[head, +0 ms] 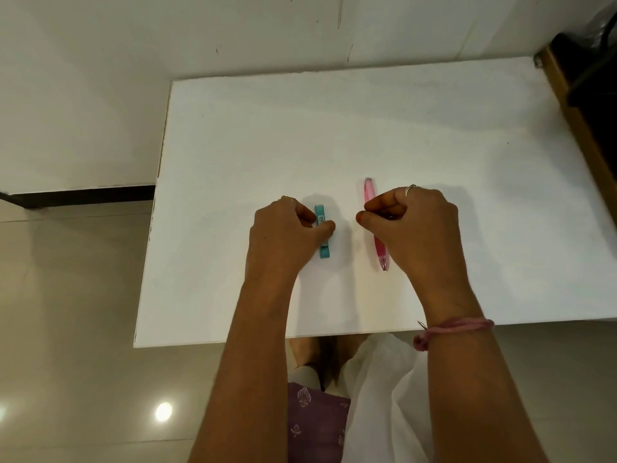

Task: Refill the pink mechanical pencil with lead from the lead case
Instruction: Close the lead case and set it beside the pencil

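White table (334, 128), left hand (283, 235) curled on blue lead case (323, 242), right hand (414, 228) seemingly pinching pink mechanical pencil (370, 193).

Matt white table (334, 128); seemingly glossy plastic pencil (369, 192).

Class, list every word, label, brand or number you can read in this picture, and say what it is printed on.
Nothing can be read.
The blue lead case has a white label with print, too small and blurred to read, partly covered by the left hand.
No print shows on the pink mechanical pencil or the white table.
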